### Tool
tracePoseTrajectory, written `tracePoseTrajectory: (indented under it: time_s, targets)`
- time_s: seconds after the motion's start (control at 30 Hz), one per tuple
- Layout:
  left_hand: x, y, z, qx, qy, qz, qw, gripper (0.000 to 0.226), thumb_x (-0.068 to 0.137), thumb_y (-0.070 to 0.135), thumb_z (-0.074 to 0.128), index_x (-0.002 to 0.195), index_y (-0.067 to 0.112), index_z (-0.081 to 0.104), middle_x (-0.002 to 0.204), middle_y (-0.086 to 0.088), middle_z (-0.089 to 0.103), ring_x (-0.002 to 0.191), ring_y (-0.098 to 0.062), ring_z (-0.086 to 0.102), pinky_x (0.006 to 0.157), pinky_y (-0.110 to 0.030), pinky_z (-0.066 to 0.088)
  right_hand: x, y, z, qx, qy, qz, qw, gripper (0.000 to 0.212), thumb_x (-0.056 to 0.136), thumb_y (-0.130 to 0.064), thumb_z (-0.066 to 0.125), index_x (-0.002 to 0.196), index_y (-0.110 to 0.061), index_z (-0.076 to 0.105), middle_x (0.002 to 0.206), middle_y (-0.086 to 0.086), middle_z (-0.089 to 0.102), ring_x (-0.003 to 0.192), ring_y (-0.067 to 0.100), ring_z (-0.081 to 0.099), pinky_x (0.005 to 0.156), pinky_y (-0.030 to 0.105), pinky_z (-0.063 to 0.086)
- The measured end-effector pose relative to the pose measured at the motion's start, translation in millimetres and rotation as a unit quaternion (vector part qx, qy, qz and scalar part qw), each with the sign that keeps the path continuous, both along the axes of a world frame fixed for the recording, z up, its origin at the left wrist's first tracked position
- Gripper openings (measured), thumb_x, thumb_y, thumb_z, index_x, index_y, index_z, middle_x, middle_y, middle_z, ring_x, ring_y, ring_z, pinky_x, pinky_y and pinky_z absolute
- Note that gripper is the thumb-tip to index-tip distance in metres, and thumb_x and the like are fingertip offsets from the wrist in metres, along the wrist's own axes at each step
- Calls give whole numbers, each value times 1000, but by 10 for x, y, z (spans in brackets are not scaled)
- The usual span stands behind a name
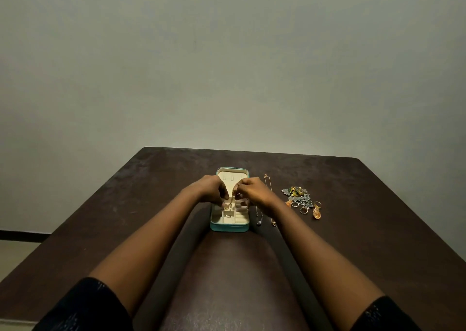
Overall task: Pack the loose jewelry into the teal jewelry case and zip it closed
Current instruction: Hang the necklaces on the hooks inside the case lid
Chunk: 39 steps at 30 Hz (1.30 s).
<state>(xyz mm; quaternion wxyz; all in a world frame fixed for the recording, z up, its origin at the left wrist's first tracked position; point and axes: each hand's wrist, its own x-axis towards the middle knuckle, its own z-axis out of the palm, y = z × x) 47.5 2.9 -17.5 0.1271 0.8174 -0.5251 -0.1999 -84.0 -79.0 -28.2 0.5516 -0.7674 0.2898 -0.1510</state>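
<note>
Teal case (229, 228) open under our gold chain (229, 205).
Left hand (210, 188) and right hand (253, 190) pinch it, likely against tangling; loose jewelry (300, 199) at three o'clock.

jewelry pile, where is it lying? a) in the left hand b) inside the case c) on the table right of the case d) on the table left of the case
c: the pile lies on the table, right of the open case.

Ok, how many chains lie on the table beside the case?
2: a silver chain next to the case, a gold chain just right of it. The forearm may hide more.
</note>
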Motion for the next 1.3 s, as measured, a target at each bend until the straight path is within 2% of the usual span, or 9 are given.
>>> tracePoseTrajectory:
  time_s: [0.17, 0.3, 0.57, 0.67, 0.8, 0.97, 1.03, 1.13, 1.3]
  targets:
    - [-133, 1, 184, -93, 236, 62, 965, 22, 87, -5, 49, 100, -2, 67, 81, -10, 67, 62, -8, 61, 61, -17, 51, -2, -10, 211, 30, -48, -15, 998, 25, 93, -8, 42, 71, -13, 52, 69, 4, 55, 61, 12, 55, 53, 21, 39]
    - [-141, 38, 255, -130, 326, 68, 934, 18, 88, 11, 53, 97, 6, 68, 88, -8, 73, 84, -14, 68, 70, -23, 49, -15, -64, 310, 32, -73, -33, 996, 22, 94, -10, 46, 74, -16, 54, 71, 1, 56, 64, 10, 53, 56, 22, 38]
    - [-121, 15, 371, -245, 284, 67, 925, 12, 88, 16, 63, 93, 8, 69, 82, -3, 72, 74, -11, 67, 68, -22, 51, -77, -129, 533, 10, -94, -38, 995, 16, 91, -4, 52, 83, -11, 63, 75, 1, 56, 64, 11, 46, 60, 24, 40]
    - [-126, 14, 436, -275, 292, 76, 913, 10, 88, 14, 62, 90, 8, 69, 77, -5, 70, 64, -12, 63, 62, -22, 50, -107, -145, 589, -24, -98, -50, 994, 17, 91, -1, 52, 101, 4, 64, 75, 5, 55, 66, 13, 46, 61, 25, 42]
    - [-146, 9, 536, -301, 321, 77, 894, 10, 89, 10, 59, 93, 5, 68, 74, -5, 67, 61, -11, 61, 61, -21, 51, -144, -151, 660, -107, -77, -25, 991, 18, 88, -3, 58, 103, 4, 65, 82, 8, 60, 73, 15, 53, 59, 25, 45]
    - [-168, -8, 653, -341, 433, 86, 830, 19, 97, 11, 46, 99, 3, 63, 72, -3, 52, 68, -14, 52, 65, -23, 56, -184, -163, 749, -164, -41, -22, 985, 22, 82, -1, 65, 104, 2, 67, 71, -4, 54, 61, 6, 44, 54, 20, 35]
    - [-157, 15, 695, -348, 471, 86, 806, 23, 99, 14, 40, 98, 7, 62, 69, -1, 42, 63, -11, 45, 57, -18, 51, -187, -191, 769, -219, -11, -54, 974, 25, 80, 5, 63, 103, -1, 70, 73, -4, 54, 63, 4, 44, 56, 18, 35]
    - [-119, 40, 719, -342, 461, 89, 814, 23, 98, 17, 41, 98, 8, 62, 69, 2, 37, 58, -8, 34, 44, -15, 28, -203, -253, 782, -239, -13, -156, 958, 23, 81, 6, 56, 95, -3, 73, 90, 9, 68, 81, 15, 56, 71, 22, 41]
    - [-67, 56, 710, -342, 420, 119, 832, 19, 90, 14, 55, 107, 11, 64, 90, 2, 54, 63, -8, 40, 45, -15, 22, -291, -372, 815, -228, -35, -225, 946, 15, 81, -3, 62, 91, -1, 73, 96, 14, 71, 98, 23, 62, 73, 23, 40]
